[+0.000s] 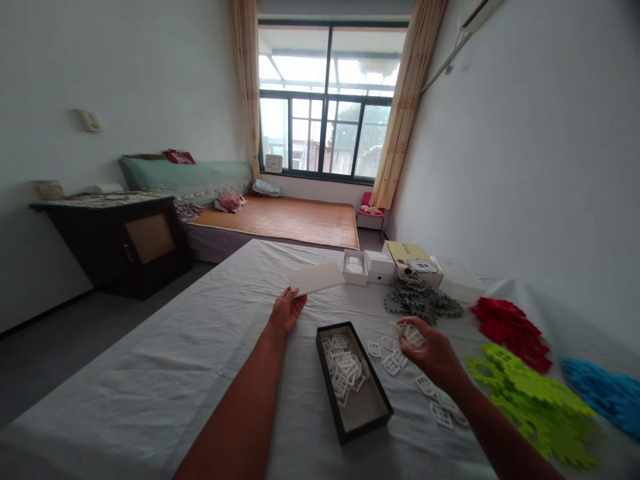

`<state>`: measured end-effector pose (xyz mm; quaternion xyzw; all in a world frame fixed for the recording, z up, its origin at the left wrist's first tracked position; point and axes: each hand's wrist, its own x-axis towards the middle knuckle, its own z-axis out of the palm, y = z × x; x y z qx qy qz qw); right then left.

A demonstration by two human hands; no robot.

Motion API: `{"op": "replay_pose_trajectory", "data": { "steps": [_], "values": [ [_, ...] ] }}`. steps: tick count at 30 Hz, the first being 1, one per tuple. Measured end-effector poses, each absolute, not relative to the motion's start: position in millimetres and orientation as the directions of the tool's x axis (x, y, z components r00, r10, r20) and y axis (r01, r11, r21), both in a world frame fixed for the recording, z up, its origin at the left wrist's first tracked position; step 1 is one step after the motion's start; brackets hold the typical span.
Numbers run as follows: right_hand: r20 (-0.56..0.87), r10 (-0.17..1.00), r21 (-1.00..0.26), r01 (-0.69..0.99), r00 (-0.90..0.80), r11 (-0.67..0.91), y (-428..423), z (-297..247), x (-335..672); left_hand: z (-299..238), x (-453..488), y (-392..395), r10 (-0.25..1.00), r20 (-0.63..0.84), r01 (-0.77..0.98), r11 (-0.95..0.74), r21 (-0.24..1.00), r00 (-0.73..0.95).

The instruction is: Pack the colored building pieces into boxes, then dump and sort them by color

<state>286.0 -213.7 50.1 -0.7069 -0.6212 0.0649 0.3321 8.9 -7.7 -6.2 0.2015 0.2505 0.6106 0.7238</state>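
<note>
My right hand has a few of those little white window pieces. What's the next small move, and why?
Probably swing the right hand left and drop its white pieces into the black box: it sits open right beside the hand and already holds similar pieces. More loose pieces lie on the sheet between them. The left hand is occupied, pinching a white card.

Matt white cloth [175, 373], faintly creased, covers the tabletop. The black box [363, 408] looks like smooth matt card; the white pieces [345, 368] inside look plastic.
</note>
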Motion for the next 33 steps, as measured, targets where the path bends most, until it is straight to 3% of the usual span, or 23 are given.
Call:
{"op": "replay_pose_trajectory", "data": {
  "steps": [4,10,16,20,23,28,33],
  "values": [
    [0.292,0.951,-0.692,0.708,0.099,0.139,-203.2,71.4,212.1,-6.9,10.9,-9.1,0.98,-0.085,-0.736,0.191,0.65,0.179],
    [0.34,0.922,-0.559,0.747,-0.187,0.358,-201.2,63.7,174.6,-9.7,9.3,-8.7,0.98,-0.062,-0.692,0.178,0.699,0.19],
    [0.377,0.925,-0.436,0.875,-0.036,0.212,-181.3,59.7,244.5,-8.6,12.8,-7.8,0.989,0.055,-0.585,0.038,0.81,0.14],
    [0.3,0.952,-0.335,0.928,-0.062,0.166,-169.7,20.0,276.9,-10.9,8.3,-0.2,0.97,0.193,-0.299,-0.229,0.926,-0.146],
    [0.23,0.965,-0.287,0.939,-0.127,0.191,-171.5,-7.5,276.0,-14.2,1.8,5.4,0.915,0.263,-0.085,-0.301,0.95,-0.306],
    [0.302,0.943,-0.229,0.949,-0.143,0.217,-179.0,-12.1,261.8,-15.6,0.8,3.8,0.913,0.34,0.003,-0.348,0.938,-0.224],
    [0.388,0.921,-0.21,0.969,-0.043,0.133,-181.9,-8.6,259.3,-17.6,3.9,1.7,0.919,0.345,0.038,-0.344,0.938,-0.191]
  ]
}}
